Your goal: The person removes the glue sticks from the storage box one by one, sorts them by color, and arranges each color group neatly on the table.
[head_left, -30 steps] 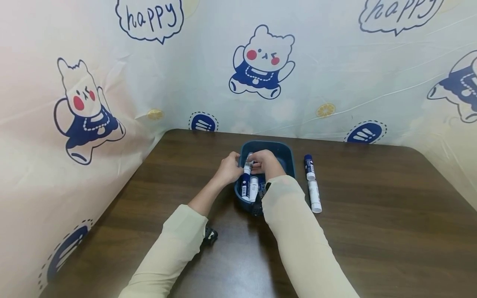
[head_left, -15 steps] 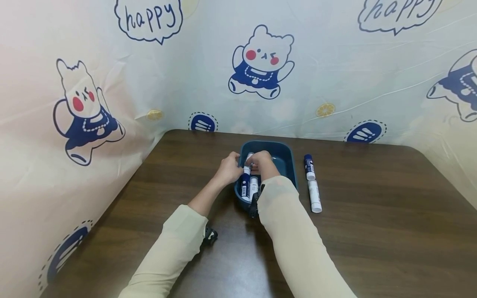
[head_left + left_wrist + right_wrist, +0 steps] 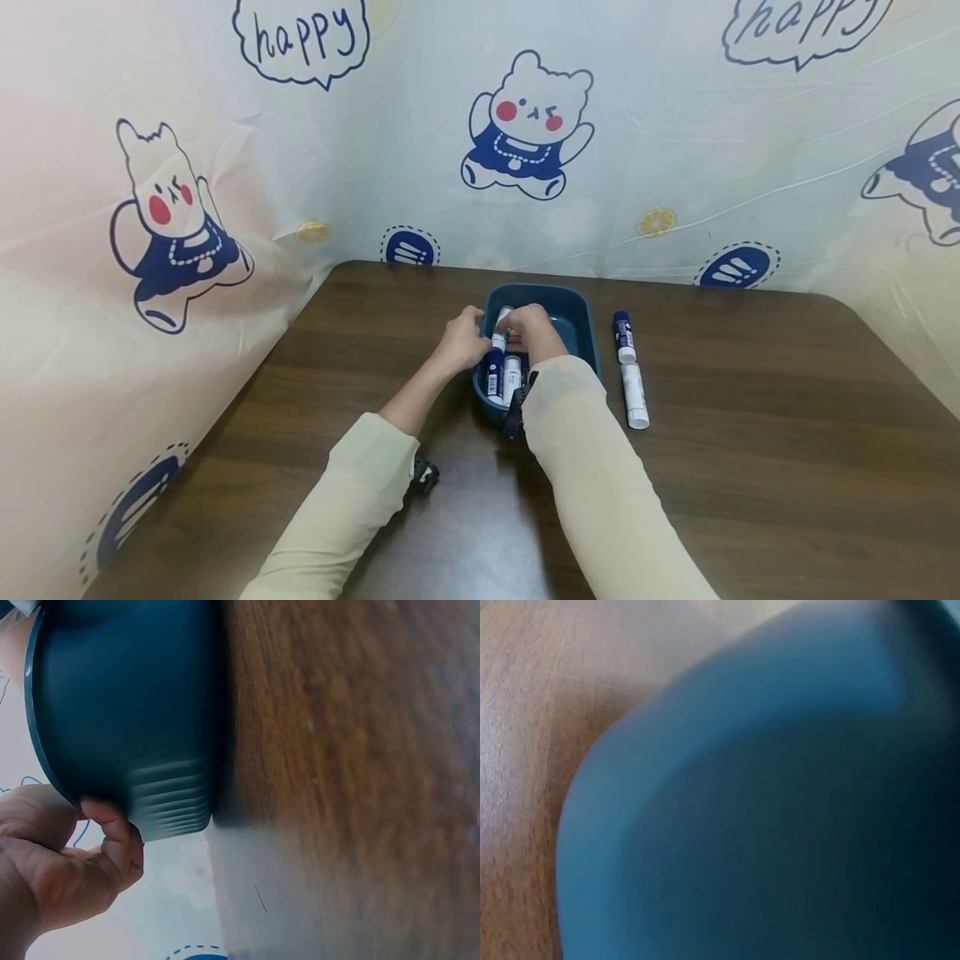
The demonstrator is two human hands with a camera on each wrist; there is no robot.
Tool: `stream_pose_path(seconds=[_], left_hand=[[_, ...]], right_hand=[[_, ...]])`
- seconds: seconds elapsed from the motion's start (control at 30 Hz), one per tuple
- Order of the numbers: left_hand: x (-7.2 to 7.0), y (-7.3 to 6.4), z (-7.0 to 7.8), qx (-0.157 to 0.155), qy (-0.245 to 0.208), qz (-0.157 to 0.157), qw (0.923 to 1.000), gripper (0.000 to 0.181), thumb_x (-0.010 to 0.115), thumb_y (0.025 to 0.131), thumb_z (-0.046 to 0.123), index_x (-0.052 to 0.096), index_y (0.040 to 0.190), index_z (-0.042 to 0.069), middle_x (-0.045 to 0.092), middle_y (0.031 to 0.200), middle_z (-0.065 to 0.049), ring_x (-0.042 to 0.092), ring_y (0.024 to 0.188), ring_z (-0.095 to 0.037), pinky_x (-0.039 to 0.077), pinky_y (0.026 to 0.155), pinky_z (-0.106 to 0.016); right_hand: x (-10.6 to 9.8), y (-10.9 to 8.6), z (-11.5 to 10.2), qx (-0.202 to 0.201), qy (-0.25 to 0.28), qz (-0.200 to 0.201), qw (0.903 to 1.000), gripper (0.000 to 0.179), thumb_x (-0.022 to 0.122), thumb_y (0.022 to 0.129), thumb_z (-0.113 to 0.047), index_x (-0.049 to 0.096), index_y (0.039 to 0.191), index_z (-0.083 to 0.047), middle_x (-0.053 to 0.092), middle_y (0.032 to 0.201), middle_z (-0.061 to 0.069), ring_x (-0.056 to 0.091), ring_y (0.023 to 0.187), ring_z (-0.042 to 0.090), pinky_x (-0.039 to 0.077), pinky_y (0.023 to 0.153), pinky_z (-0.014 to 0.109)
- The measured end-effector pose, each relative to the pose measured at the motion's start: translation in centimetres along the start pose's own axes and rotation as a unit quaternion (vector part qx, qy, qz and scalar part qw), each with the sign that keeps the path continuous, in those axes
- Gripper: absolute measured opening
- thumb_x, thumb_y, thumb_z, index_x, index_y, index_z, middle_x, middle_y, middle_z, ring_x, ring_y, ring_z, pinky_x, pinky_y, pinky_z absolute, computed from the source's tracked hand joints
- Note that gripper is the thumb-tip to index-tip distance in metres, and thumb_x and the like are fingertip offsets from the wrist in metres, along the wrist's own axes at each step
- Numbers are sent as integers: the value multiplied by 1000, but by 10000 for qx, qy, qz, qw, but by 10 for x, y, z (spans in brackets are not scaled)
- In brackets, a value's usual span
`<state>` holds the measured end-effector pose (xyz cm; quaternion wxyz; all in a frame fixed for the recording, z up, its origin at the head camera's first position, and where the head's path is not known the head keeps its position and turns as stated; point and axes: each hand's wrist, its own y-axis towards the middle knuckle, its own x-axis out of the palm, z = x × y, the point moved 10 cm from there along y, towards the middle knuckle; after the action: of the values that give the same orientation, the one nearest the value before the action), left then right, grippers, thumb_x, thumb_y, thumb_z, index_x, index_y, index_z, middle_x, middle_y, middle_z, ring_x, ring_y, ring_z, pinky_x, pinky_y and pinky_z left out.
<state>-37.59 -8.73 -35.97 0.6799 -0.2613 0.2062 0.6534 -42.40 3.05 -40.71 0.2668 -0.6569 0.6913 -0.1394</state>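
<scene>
We'd guess this is the tube-settling step: our left hand has fingers curled on the bin's left rim, while our right hand, inside it, seems to pinch a white tube by its left wall (right wrist view's a blur). Next calls for laying it flat, then letting go.

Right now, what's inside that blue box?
Blue and white tubes lie inside the box. The right hand and its sleeve cover part, so I can't tell how many.
</scene>
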Motion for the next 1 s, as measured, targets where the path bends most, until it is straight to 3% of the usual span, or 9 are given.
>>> stream_pose_path(seconds=[0.27,0.63,0.87,1.0], left_hand=[[0,0,1,1,49,0,10000,49,54,90,4,36,136,2,56,108,-18,59,95,-26,53,76,-34],[2,-1,2,1,54,-56,10000,50,55,90,5,36,136,2,56,103,-15,59,90,-24,53,73,-31],[1,-1,2,11,48,-60,10000,49,55,90,5,36,136,2,55,105,-16,58,93,-26,52,76,-33],[-1,-3,2,31,33,-60,10000,50,54,90,5,36,136,1,55,107,-17,58,94,-26,52,77,-34]], right_hand=[[-2,-9,2,140,604,-568,9965,49,62,85,1,44,131,2,54,122,20,57,105,29,53,79,30],[-5,-3,5,416,1171,-772,9892,48,64,83,3,47,128,2,58,118,18,59,104,27,52,80,30],[-7,-2,0,289,1450,-906,9849,48,67,80,3,49,124,2,61,110,18,62,96,26,54,76,30],[-8,-4,-5,159,1560,-919,9834,49,66,81,2,49,126,0,59,114,17,60,100,25,52,80,31]])
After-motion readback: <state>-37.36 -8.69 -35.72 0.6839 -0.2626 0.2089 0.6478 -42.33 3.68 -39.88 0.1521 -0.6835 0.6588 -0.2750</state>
